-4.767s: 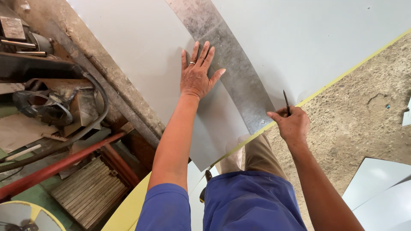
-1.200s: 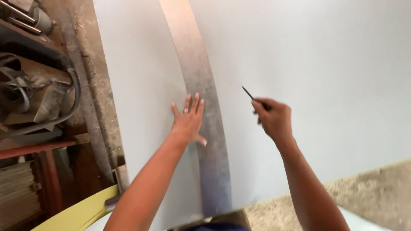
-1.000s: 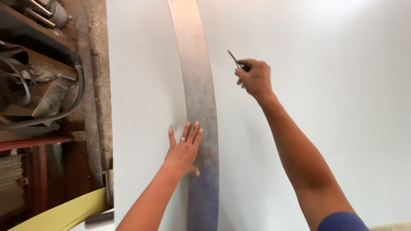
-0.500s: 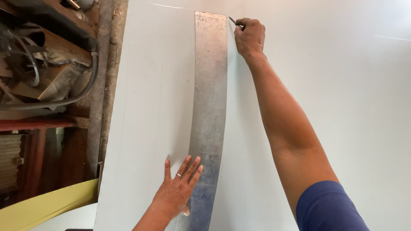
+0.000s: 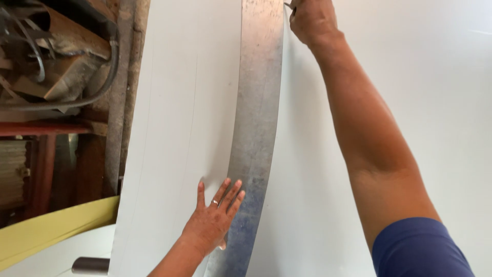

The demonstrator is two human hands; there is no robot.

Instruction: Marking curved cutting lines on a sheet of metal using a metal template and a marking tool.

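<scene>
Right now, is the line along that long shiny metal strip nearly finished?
Done: faint straight lines already run down the white sheet, left of the metal strip. In hand: the left hand presses the strip flat near its lower end, while the right hand holds a thin pointed tool at the strip's right edge near the top. Left: no finished mark shows down that edge below the hand.

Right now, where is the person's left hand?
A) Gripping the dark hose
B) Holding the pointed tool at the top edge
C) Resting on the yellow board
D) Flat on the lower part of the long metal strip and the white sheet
D: the left hand lies open, fingers spread, pressing the metal strip on the white sheet.
</scene>
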